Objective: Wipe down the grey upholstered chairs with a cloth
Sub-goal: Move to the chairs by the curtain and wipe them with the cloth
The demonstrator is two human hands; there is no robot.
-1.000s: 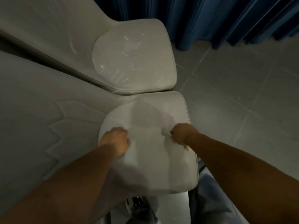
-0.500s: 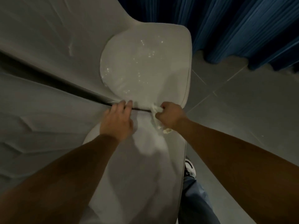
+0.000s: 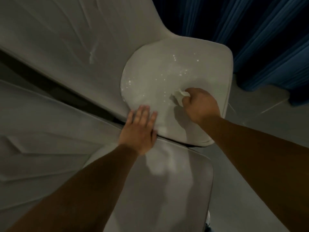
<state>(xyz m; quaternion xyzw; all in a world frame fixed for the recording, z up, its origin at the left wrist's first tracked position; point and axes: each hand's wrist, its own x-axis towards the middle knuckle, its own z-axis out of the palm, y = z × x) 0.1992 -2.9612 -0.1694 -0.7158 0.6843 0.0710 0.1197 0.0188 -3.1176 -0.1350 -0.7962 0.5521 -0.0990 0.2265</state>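
Gripping cloth (image 3: 179, 96) on seemingly unlabelled chair (image 3: 167, 69)

One head-worn camera looks steeply down from close above the far chair seat (image 3: 175, 69), with the near chair seat (image 3: 167, 190) below and curtain (image 3: 259, 39) ahead.

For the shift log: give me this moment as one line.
right hand: grips cloth on far chair seat | left hand: flat on seat's near edge | near chair seat: untouched
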